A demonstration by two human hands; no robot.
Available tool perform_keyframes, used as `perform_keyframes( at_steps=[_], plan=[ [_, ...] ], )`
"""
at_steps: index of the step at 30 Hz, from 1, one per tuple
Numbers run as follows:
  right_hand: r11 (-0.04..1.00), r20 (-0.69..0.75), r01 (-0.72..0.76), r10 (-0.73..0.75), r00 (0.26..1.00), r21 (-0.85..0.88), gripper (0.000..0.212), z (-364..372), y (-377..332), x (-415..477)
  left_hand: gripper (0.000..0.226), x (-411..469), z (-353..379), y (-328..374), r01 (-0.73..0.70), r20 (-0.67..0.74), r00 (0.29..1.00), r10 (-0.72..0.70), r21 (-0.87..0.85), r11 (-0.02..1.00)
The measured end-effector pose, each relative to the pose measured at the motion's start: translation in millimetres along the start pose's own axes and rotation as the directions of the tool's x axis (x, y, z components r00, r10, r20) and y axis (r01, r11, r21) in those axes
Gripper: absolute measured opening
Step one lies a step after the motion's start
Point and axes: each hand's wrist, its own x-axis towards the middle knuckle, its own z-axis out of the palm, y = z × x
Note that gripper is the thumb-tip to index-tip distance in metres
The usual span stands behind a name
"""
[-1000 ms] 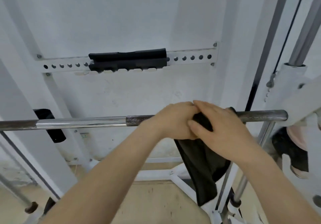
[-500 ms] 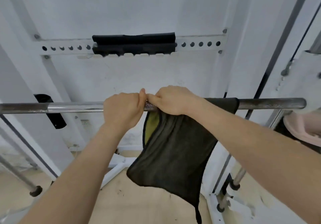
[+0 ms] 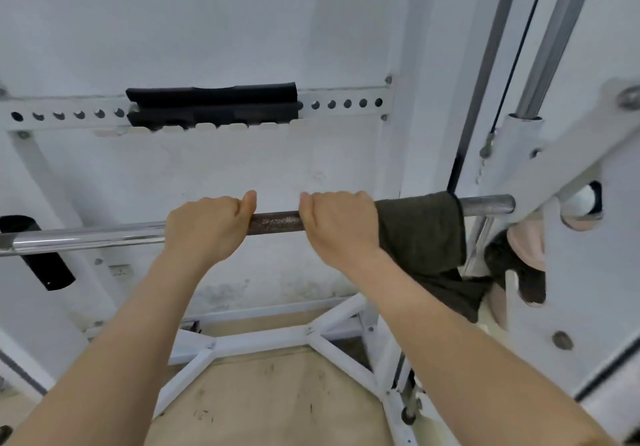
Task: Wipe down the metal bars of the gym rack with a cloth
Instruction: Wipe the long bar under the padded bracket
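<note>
Curling round the bar (image 3: 273, 222), the left hand (image 3: 207, 227) steadies it; the right hand (image 3: 339, 229) grips too, perhaps pinning the cloth (image 3: 420, 227) near its right end.

Bare left forearm (image 3: 114, 341), bare right forearm (image 3: 467, 352), bare left grip (image 3: 207, 229), bare right grip (image 3: 341, 227)

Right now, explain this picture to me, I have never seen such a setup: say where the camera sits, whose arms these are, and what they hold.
There is one view, from a camera worn on a person's head, looking forward and down along their bare forearms; no robot. The left hand and right hand each curl over a horizontal steel bar of a white gym rack, with rough bare metal between them. A dark cloth hangs draped over the bar, right beside the right hand; whether that hand also pinches it is unclear.
</note>
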Motion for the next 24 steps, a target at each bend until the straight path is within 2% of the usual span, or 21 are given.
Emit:
perform_keyframes(
  at_steps=[2,3,5,6,7,9,11,13,15,16,17,19,20,21,22,24],
  plan=[
    [0.991,-0.067,0.092,-0.086,0.994,0.094,0.012,-4,19,-1,0.046,-1,1,28,-0.068,-0.008,0.998,0.067,-0.077,0.995],
    [0.990,-0.094,0.094,-0.083,0.992,0.110,0.010,-3,39,-7,0.038,-4,3,45,-0.123,-0.061,0.991,0.116,-0.139,0.983],
    [0.998,-0.003,0.002,-0.002,1.000,0.062,0.018,0,92,-26,0.032,-14,9,79,-0.246,-0.168,0.964,0.208,-0.253,0.936],
    [0.995,0.026,-0.093,0.092,0.995,0.024,0.033,1,117,-36,0.038,-20,13,97,-0.315,-0.197,0.944,0.266,-0.289,0.904],
    [0.983,0.001,-0.185,0.185,0.983,0.021,0.046,5,141,-45,0.045,-26,17,114,-0.384,-0.213,0.919,0.332,-0.295,0.875],
    [0.952,-0.096,-0.294,0.301,0.949,0.082,0.053,6,166,-57,0.056,-36,22,150,-0.509,-0.206,0.860,0.468,-0.262,0.820],
    [0.922,-0.177,-0.308,0.352,0.919,0.234,0.044,13,167,-69,0.061,-38,25,182,-0.588,-0.197,0.809,0.554,-0.249,0.770],
    [0.817,-0.251,-0.327,0.482,0.839,0.475,0.028,21,153,-92,0.061,-33,20,209,-0.611,-0.215,0.792,0.572,-0.309,0.729],
    [0.575,-0.196,-0.387,0.704,0.682,0.721,0.030,21,138,-121,0.060,-20,7,235,-0.595,-0.203,0.802,0.562,-0.364,0.717],
    [0.396,-0.080,-0.421,0.799,0.596,0.816,0.027,24,134,-133,0.060,-11,2,249,-0.594,-0.167,0.801,0.575,-0.337,0.731],
    [0.190,0.091,-0.461,0.849,0.521,0.867,0.024,30,133,-141,0.061,0,-1,265,-0.597,-0.097,0.796,0.597,-0.286,0.749],
    [-0.224,0.462,-0.494,0.773,0.436,0.840,0.027,36,138,-143,0.062,19,-6,293,-0.583,0.149,0.776,0.613,-0.203,0.787],
    [-0.410,0.596,-0.455,0.687,0.416,0.791,0.034,37,144,-140,0.061,26,-5,304,-0.575,0.271,0.749,0.605,-0.189,0.796],
    [-0.566,0.678,-0.373,0.599,0.427,0.735,0.039,36,148,-136,0.058,31,0,312,-0.576,0.332,0.725,0.603,-0.187,0.796],
    [-0.676,0.719,-0.287,0.532,0.447,0.679,0.043,37,153,-132,0.056,33,4,316,-0.594,0.327,0.719,0.613,-0.169,0.787],
    [-0.774,0.717,-0.173,0.444,0.537,0.609,0.059,38,161,-125,0.053,28,14,314,-0.643,0.163,0.750,0.641,-0.044,0.764]
  ],
)
